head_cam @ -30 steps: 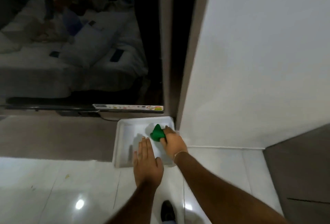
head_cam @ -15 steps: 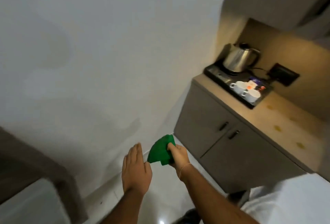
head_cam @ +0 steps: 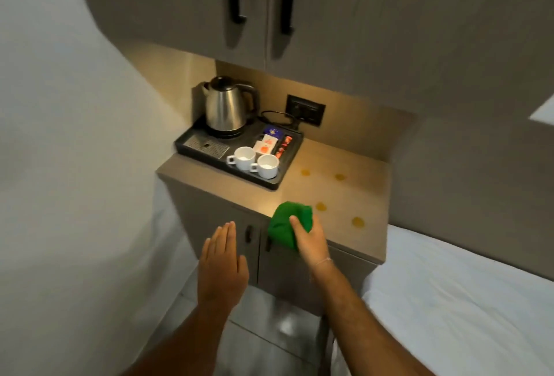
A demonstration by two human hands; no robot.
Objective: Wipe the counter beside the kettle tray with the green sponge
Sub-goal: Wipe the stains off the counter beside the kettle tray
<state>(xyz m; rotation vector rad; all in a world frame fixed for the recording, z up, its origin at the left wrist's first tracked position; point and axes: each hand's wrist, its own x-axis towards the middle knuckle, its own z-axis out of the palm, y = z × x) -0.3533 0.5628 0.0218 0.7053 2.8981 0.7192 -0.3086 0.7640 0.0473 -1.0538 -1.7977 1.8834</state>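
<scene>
Bare counter (head_cam: pixel 344 195) right of kettle tray (head_cam: pixel 239 150), yellow spots (head_cam: pixel 320 206) apparently flat, wall behind

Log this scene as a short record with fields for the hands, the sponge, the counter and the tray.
right hand: grips the green sponge at the counter's front edge
left hand: open, flat, empty
counter: four yellow spots beside the tray
tray: holds kettle, two white cups, sachets

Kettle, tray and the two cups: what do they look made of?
Kettle: brushed stainless steel by its soft sheen, with a black, probably plastic, handle. Tray: matte black, likely plastic, with a perforated metal-looking insert. Two cups: glossy white, probably ceramic.
</scene>
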